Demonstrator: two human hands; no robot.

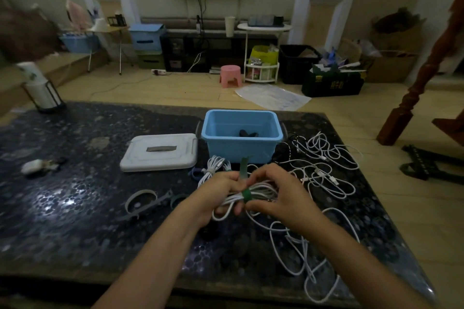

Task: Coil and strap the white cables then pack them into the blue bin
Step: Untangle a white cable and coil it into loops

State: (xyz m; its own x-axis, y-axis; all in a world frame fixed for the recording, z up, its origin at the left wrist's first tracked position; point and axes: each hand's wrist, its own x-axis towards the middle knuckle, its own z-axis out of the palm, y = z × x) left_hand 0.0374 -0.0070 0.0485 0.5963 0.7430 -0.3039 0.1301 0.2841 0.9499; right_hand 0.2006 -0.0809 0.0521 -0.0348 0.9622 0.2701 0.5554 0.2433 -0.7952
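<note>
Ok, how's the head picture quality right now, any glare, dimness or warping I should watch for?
Head view: dim overall; a bright glare patch sits on the dark table at left; wide-angle bending bows the table edges and the room's walls; the far room is soft. Both hands, left hand and right hand, and the green strap on the coiled white cable stay readable.

Left hand (219,192), right hand (277,194) both curled, gripping.
</note>
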